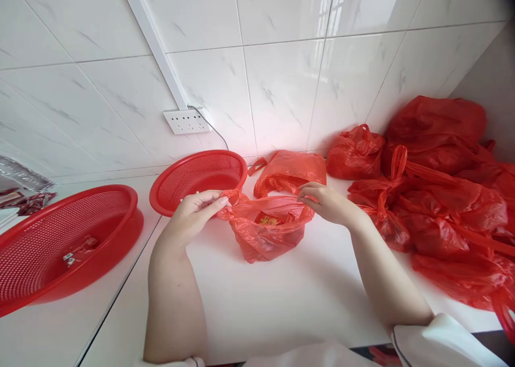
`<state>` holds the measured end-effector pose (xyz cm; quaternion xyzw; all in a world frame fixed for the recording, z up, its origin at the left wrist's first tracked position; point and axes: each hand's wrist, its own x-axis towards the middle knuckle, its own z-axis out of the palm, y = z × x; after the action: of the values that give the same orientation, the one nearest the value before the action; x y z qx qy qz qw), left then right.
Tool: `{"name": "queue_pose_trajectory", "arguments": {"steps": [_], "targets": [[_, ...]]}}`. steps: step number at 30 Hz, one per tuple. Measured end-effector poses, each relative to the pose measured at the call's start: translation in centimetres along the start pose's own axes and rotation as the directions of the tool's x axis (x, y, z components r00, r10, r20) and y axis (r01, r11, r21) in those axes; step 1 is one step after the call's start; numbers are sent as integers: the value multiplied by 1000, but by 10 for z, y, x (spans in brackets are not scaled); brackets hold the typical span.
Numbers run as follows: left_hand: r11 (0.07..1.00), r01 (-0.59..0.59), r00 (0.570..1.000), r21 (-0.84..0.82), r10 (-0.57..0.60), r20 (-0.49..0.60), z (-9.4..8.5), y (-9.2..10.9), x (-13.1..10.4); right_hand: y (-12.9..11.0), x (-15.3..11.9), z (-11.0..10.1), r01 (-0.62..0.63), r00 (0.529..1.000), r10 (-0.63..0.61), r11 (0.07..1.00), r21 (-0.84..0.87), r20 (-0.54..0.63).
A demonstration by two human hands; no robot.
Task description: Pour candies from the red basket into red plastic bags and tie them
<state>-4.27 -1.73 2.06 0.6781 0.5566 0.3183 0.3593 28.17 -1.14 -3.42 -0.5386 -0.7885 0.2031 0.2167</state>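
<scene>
An opened red plastic bag point(267, 241) rests on the white table, with small red and gold packets point(269, 219) visible inside its mouth. My left hand point(201, 210) pinches the bag's left handle between thumb and fingers. At the right edge of the mouth, my right hand point(328, 203) has its thumb and fingers closed on the bag's rim. Just behind it lies another red bag point(295, 168), flattened, against the tiled wall.
Red mesh baskets stand at the far left point(120, 238) and behind my left hand point(173, 180); the far-left one holds a few small packets. Several red bags point(450, 206) are heaped at the right, near a smaller knotted bag point(354, 155). A power strip point(187, 121) is on the wall.
</scene>
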Motion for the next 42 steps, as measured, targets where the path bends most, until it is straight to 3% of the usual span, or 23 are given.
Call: {"name": "queue_pose_trajectory", "arguments": {"steps": [2,5,6,8,10,11,14,17,20,23,25,27,29,31,33,35,36,38,40,42], "targets": [[1000,-22,999,-8,22,29,1,0,1,5,4,6,-135,989,139,988,-78,51],[996,-48,996,-78,53,73,3,2,1,12,9,12,-360,900,395,912,-196,183],[992,-48,996,-113,57,76,4,2,1,13,10,12,-379,880,420,903,-204,221],[975,-84,996,-207,88,13,5,2,1,12,9,8,-316,916,329,944,-93,228],[924,-189,980,-331,159,-115,6,0,3,6,7,1,-164,986,157,970,180,57],[883,-254,964,-395,198,-176,6,-1,4,1,7,-2,-67,992,98,940,334,-79],[746,-366,930,-556,272,-247,7,-3,8,-12,10,-10,192,909,103,757,625,-404],[694,-368,930,-618,270,-250,8,-3,10,-19,17,-9,318,832,147,662,678,-534],[704,-324,946,-632,229,-231,13,-2,11,-23,23,-7,377,755,162,685,623,-635],[718,-269,963,-642,209,-170,21,0,13,-29,24,-7,423,724,122,699,577,-679],[726,-250,967,-640,219,-129,26,1,14,-34,22,-8,424,742,78,714,557,-665],[734,-243,968,-634,227,-109,29,2,15,-37,19,-8,339,808,33,791,509,-589],[747,-241,969,-620,218,-114,29,3,14,-35,16,-8,121,915,53,910,396,-400],[760,-241,971,-603,196,-140,27,3,14,-29,12,-7,-149,973,179,970,195,-148],[765,-250,968,-593,183,-172,25,4,13,-23,10,-7,-331,940,330,943,1,89],[765,-263,964,-588,180,-198,23,4,13,-18,8,-8,-377,882,382,923,-73,277],[764,-270,961,-587,179,-210,22,4,13,-16,7,-9,-362,875,362,930,-63,321],[761,-276,958,-588,170,-230,22,4,12,-15,5,-13,-276,929,261,961,20,261],[760,-279,957,-586,166,-240,22,5,12,-18,4,-15,-140,989,132,980,142,71],[764,-288,954,-577,177,-242,22,5,12,-23,4,-15,10,995,22,954,299,-102]]}}
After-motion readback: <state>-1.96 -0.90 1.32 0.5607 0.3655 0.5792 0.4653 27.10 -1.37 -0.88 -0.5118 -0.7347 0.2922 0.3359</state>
